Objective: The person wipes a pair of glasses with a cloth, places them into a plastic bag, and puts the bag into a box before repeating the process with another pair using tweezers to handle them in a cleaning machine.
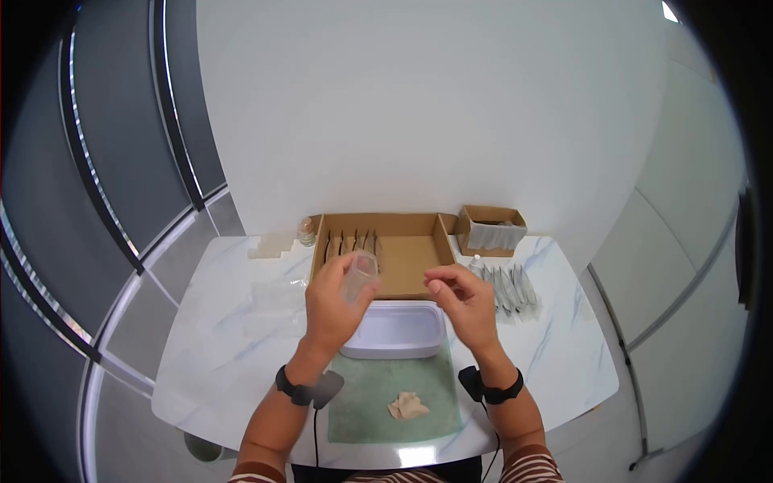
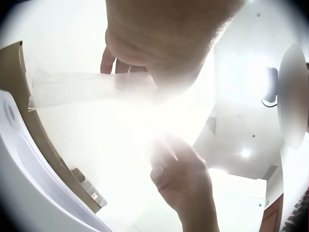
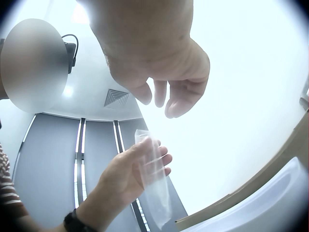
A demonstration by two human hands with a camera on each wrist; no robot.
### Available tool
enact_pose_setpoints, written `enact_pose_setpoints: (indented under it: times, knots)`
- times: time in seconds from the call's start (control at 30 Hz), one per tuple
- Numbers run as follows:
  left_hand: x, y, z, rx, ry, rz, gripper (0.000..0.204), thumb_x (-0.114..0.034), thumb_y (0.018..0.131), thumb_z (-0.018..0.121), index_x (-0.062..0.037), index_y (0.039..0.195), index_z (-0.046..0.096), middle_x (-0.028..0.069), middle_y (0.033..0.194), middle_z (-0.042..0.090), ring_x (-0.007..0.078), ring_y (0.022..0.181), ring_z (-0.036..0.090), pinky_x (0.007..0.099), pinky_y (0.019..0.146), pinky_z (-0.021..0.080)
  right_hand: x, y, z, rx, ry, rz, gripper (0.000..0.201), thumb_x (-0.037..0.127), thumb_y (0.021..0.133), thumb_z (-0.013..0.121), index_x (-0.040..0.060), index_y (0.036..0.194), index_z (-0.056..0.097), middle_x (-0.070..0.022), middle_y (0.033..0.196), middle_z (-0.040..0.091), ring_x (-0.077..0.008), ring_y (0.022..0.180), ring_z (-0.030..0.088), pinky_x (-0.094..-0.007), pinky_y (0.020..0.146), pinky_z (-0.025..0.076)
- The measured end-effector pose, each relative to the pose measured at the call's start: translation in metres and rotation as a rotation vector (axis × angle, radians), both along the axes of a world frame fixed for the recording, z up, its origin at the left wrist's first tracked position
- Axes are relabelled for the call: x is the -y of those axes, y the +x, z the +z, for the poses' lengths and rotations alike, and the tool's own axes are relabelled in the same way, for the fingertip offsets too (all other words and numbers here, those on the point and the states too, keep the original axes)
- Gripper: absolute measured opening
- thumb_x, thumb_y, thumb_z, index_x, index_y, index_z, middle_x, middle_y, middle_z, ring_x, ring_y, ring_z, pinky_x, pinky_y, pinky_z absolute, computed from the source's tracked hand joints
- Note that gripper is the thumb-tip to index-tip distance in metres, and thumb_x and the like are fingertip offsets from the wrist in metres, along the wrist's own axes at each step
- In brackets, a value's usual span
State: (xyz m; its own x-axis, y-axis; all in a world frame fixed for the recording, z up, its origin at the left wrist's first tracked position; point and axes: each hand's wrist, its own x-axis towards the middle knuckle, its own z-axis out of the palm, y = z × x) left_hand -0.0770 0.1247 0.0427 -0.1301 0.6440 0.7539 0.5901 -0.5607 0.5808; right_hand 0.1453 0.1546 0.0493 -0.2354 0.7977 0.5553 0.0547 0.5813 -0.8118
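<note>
A clear plastic sleeve (image 1: pixel 354 288) is gripped between the thumb and fingers of my left hand (image 1: pixel 324 304), above the far left part of the white tub (image 1: pixel 392 352). In the right wrist view the sleeve (image 3: pixel 155 186) hangs long and slanted, its upper end between thumb and fingers. My right hand (image 1: pixel 469 307) is raised to the right of it, fingers loosely bent, thumb apart from them, with nothing seen in its grasp. Glare washes out part of this hand (image 2: pixel 186 179) in the left wrist view. A crumpled beige cloth (image 1: pixel 408 406) lies on the green mat (image 1: pixel 362 423).
Behind the tub stands a shallow cardboard tray (image 1: pixel 415 245) with several thin dark items at its left. A smaller cardboard box (image 1: pixel 475 219) stands back right, several silvery packets (image 1: pixel 513 288) before it. Left are a glass jar (image 1: pixel 307 233) and clear plastic bags (image 1: pixel 278 302).
</note>
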Motion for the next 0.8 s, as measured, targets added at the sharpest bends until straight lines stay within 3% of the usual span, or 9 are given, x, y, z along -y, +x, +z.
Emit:
enact_pose_setpoints:
  times: [0.07, 0.13, 0.2, 0.4, 0.43, 0.5, 0.6, 0.7, 0.8]
  knots:
    - [-0.002, -0.012, 0.001, 0.129, -0.018, 0.001, 0.037, -0.006, 0.085, 0.077, 0.0038, 0.118, 0.065, 0.0124, 0.107, 0.072, 0.0212, 0.100, 0.069, 0.0338, 0.092, 0.053, -0.017, 0.005, -0.003, 0.112, -0.183, -0.028, 0.021, 0.014, 0.097, 0.069, -0.0022, 0.109, 0.071, -0.0036, 0.089, 0.072, -0.0089, 0.076, 0.063, -0.0236, 0.069, 0.051]
    - [-0.005, -0.022, 0.003, 0.179, -0.038, -0.001, 0.036, -0.006, 0.087, 0.077, 0.0046, 0.119, 0.064, 0.0122, 0.107, 0.071, 0.0201, 0.100, 0.069, 0.0339, 0.093, 0.053, -0.041, -0.002, -0.001, 0.212, -0.057, -0.066, 0.017, 0.016, 0.093, 0.072, -0.0003, 0.098, 0.075, -0.0046, 0.081, 0.073, -0.0112, 0.070, 0.065, -0.0262, 0.066, 0.051]
    - [-0.008, -0.030, 0.003, 0.211, -0.024, 0.048, 0.036, -0.006, 0.088, 0.076, 0.0049, 0.119, 0.063, 0.0121, 0.107, 0.071, 0.0202, 0.101, 0.069, 0.0338, 0.093, 0.053, -0.064, -0.011, 0.009, 0.748, -0.016, -0.145, 0.019, 0.021, 0.089, 0.074, 0.0027, 0.091, 0.077, -0.0085, 0.079, 0.075, -0.0158, 0.071, 0.069, -0.0310, 0.066, 0.054]
    - [-0.004, -0.039, 0.011, 0.307, -0.030, 0.070, 0.037, -0.008, 0.087, 0.078, 0.0039, 0.119, 0.065, 0.0122, 0.107, 0.072, 0.0203, 0.100, 0.070, 0.0336, 0.092, 0.053, -0.155, -0.055, -0.013, 1.295, 0.085, -0.027, 0.028, 0.033, 0.085, 0.073, 0.0053, 0.085, 0.078, -0.0082, 0.075, 0.074, -0.0209, 0.070, 0.072, -0.0346, 0.068, 0.058]
    - [-0.003, -0.040, 0.012, 0.309, -0.016, 0.071, 0.037, -0.008, 0.086, 0.078, 0.0040, 0.118, 0.065, 0.0124, 0.107, 0.072, 0.0206, 0.100, 0.070, 0.0335, 0.092, 0.053, -0.163, -0.065, -0.013, 1.299, 0.098, -0.021, 0.028, 0.033, 0.085, 0.073, 0.0053, 0.085, 0.078, -0.0082, 0.075, 0.074, -0.0209, 0.070, 0.072, -0.0346, 0.068, 0.058]
    - [-0.002, -0.043, 0.015, 0.309, -0.006, 0.077, 0.037, -0.008, 0.085, 0.078, 0.0038, 0.118, 0.065, 0.0124, 0.107, 0.072, 0.0209, 0.100, 0.070, 0.0337, 0.092, 0.053, -0.174, -0.087, -0.011, 1.411, -0.162, -0.086, 0.030, 0.035, 0.086, 0.072, 0.0051, 0.082, 0.077, -0.0083, 0.073, 0.074, -0.0207, 0.064, 0.072, -0.0338, 0.062, 0.058]
    - [0.000, -0.043, 0.017, 0.331, -0.020, 0.073, 0.038, -0.008, 0.083, 0.079, 0.0015, 0.118, 0.066, 0.0124, 0.107, 0.072, 0.0232, 0.099, 0.070, 0.0346, 0.090, 0.054, -0.198, -0.106, -0.027, 1.436, -0.214, -0.093, 0.030, 0.033, 0.088, 0.068, 0.0047, 0.079, 0.075, -0.0089, 0.072, 0.073, -0.0201, 0.056, 0.070, -0.0345, 0.055, 0.058]
    - [0.000, -0.040, 0.015, 0.267, -0.022, 0.083, 0.038, -0.008, 0.081, 0.079, -0.0013, 0.116, 0.067, 0.0145, 0.106, 0.071, 0.0293, 0.097, 0.070, 0.0359, 0.087, 0.055, -0.206, -0.114, -0.045, 1.383, -0.269, -0.096, 0.036, 0.034, 0.082, 0.066, 0.0049, 0.062, 0.069, -0.0088, 0.058, 0.067, -0.0227, 0.054, 0.069, -0.0356, 0.062, 0.058]
    - [-0.003, -0.037, 0.012, 0.245, -0.001, 0.077, 0.038, -0.009, 0.082, 0.079, -0.0011, 0.117, 0.066, 0.0145, 0.106, 0.071, 0.0303, 0.097, 0.070, 0.0363, 0.086, 0.055, -0.202, -0.113, -0.046, 1.313, -0.300, -0.066, 0.034, 0.032, 0.083, 0.065, 0.0040, 0.063, 0.068, -0.0102, 0.059, 0.068, -0.0229, 0.056, 0.070, -0.0350, 0.061, 0.058]
